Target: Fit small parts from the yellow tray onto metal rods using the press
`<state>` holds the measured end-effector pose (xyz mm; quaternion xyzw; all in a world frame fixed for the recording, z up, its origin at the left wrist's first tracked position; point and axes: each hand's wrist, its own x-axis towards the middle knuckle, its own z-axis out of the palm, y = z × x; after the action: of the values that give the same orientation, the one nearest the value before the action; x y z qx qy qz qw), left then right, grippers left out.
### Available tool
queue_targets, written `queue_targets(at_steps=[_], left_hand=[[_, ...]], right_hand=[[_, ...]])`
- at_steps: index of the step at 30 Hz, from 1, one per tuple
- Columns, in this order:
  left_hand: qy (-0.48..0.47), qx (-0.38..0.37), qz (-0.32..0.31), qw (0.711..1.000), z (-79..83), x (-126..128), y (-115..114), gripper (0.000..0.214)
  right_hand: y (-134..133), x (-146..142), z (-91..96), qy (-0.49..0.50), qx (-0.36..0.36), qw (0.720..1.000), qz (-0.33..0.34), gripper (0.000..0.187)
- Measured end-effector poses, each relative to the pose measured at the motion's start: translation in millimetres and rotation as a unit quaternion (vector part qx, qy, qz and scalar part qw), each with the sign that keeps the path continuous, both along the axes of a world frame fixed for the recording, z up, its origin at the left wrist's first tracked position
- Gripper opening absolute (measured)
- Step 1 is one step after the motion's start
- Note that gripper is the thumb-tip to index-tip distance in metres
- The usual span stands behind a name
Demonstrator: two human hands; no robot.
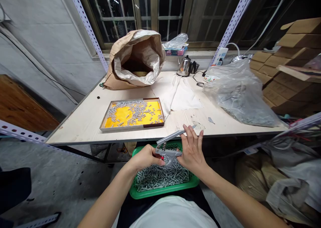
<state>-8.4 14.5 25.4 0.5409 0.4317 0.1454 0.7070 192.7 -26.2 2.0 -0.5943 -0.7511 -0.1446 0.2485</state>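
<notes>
- At the left edge of the frame I see a brown wooden board [25, 104] leaning by the wall.
- The pale table [80, 121] spans the middle; on it, at upper centre-left, a big paper sack [112, 69] gapes towards us.
- Below the sack sits a shallow tray [131, 128] with a yellow bottom, small coiled metal pieces [136, 112] scattered over it.
- Right of those, a white cloth [184, 94] lies near a shiny kettle [185, 67].
- Further right slumps a clear plastic bag [240, 90], with cardboard boxes [288, 74] piled at the upper right.
- At lower centre, a green basket [165, 192] full of similar coiled pieces is under both hands, the table edge just beyond.
- The left hand [147, 159] comes up from the lower left, thumb and fingers clamped on the left end of a grey metal tool [170, 153], by its red part.
- The right hand [192, 151] reaches in from the lower right, fingers straight over the upper handle, thumb at the lower one, gripping both.
- The tool is held above the basket, between the two hands, its handles apart with a spring [164, 145] between them.
</notes>
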Motion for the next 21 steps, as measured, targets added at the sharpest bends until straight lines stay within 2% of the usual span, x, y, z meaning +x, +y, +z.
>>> queue_targets(at_steps=[8, 15, 21], left_hand=[[0.007, 0.006, 0.009, 1.000, -10.4, 2.9, -2.0, 0.014], [0.011, 0.016, -0.013, 1.000, -1.8, 6.4, -7.1, 0.013], [0.007, 0.026, -0.027, 0.999, -2.8, 8.6, -9.4, 0.014]], right_hand=[[-2.0, 1.8, 1.3, -0.013, -0.003, 1.000, -0.005, 0.050], [-3.9, 2.8, -0.2, -0.007, -0.026, 1.000, -0.008, 0.062], [-4.5, 5.1, -0.4, -0.015, -0.030, 0.999, -0.017, 0.063]])
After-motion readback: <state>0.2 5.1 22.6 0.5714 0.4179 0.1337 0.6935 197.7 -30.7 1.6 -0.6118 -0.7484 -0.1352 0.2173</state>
